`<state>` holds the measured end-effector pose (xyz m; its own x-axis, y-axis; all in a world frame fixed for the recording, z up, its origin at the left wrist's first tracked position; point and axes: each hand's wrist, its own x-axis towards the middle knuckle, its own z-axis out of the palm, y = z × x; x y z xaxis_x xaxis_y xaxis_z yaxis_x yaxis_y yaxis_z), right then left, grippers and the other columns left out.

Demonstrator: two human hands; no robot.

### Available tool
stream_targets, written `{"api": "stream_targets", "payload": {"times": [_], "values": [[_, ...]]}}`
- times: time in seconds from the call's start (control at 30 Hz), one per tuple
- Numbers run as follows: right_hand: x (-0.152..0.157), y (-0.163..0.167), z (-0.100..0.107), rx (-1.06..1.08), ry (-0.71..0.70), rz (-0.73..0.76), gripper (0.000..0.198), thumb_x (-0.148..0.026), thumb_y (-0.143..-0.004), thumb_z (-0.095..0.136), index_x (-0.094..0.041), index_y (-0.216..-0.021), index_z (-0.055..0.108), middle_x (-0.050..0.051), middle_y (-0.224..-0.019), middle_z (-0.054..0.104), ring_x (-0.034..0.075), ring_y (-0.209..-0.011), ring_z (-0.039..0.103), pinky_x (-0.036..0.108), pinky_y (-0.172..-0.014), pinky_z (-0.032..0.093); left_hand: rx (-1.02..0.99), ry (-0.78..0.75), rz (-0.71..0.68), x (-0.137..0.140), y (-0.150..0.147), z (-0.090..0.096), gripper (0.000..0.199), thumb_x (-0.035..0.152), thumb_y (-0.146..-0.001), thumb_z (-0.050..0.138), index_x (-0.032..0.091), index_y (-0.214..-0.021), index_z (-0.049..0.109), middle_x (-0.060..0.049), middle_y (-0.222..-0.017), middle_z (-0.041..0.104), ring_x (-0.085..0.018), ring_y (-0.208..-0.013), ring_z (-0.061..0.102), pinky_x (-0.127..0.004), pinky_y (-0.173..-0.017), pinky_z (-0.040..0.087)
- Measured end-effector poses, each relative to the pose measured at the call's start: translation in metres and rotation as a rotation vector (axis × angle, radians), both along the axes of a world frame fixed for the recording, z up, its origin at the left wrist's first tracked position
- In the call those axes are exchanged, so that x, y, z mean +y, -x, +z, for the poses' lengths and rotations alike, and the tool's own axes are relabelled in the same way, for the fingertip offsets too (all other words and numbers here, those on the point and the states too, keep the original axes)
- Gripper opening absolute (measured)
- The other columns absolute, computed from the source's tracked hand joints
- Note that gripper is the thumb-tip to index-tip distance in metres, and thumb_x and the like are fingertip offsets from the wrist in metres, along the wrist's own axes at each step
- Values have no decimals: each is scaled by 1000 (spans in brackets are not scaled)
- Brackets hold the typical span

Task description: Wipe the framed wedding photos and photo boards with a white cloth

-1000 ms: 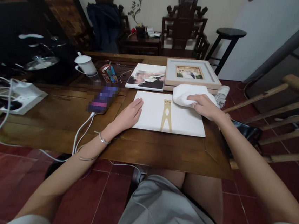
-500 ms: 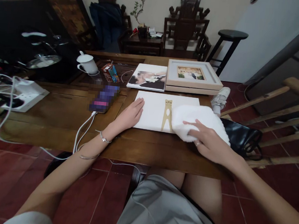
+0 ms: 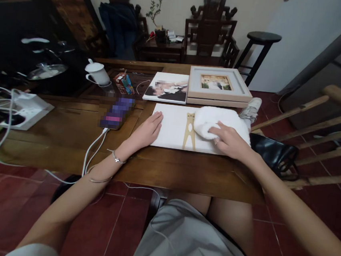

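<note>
A white rectangular panel lies on the wooden table in front of me, with a tan, long-legged, cat-shaped figure near its middle. My left hand rests flat on the panel's left edge, fingers stretched out and holding nothing. A fluffy white cloth is bunched over the right part of the panel, covering its far right corner. The fingers of my right hand grip and press into this cloth, just right of the tan figure.
Behind the panel lie a photo print and stacked picture frames. Left of my arm are a phone with a charging cable, a juice box, a lidded white cup and a power strip. A black bag sits on the right.
My right hand has moved the cloth away from me, from the panel's near right edge toward its far edge. My left hand stays in place on the panel.
</note>
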<state>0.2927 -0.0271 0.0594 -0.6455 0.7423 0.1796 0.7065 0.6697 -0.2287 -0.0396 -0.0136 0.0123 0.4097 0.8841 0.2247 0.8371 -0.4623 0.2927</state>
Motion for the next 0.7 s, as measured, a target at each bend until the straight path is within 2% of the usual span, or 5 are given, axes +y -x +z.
{"api": "stream_targets", "payload": {"times": [0.17,0.3,0.37,0.47,0.7], "values": [[33,29,1,-9,-22,-131,40,-10,-80,38,-15,-111,63,15,-101,67,32,-98,59,50,-93,44,1,8,4,-1,-1,2,54,27,-102,30,-1,-144,46,-23,-157,41,-30,-149,35,-48,-125,26],[34,49,0,-26,-18,-118,46,-6,-82,37,-13,-121,59,18,-125,64,33,-122,55,58,-109,34,11,19,7,-1,0,3,54,28,-102,29,0,-145,45,-22,-157,40,-30,-150,34,-48,-125,26],[24,54,-3,-34,-5,-94,46,-5,-83,39,-13,-124,59,20,-142,56,35,-140,43,63,-114,26,13,22,5,-1,0,3,54,29,-102,29,0,-145,45,-22,-157,40,-30,-150,33,-48,-125,26],[-3,57,-6,-59,13,-37,44,-3,-81,43,-13,-120,62,21,-154,45,37,-149,30,69,-117,21,8,14,2,-1,0,2,54,29,-102,29,2,-145,45,-21,-157,41,-29,-150,34,-48,-125,26],[-64,50,4,-107,39,225,40,-1,-74,52,-17,-107,69,17,-154,48,37,-149,32,72,-115,25,-14,11,9,-2,-2,3,53,28,-102,29,3,-145,46,-20,-157,41,-30,-149,34,-50,-125,26]]}}
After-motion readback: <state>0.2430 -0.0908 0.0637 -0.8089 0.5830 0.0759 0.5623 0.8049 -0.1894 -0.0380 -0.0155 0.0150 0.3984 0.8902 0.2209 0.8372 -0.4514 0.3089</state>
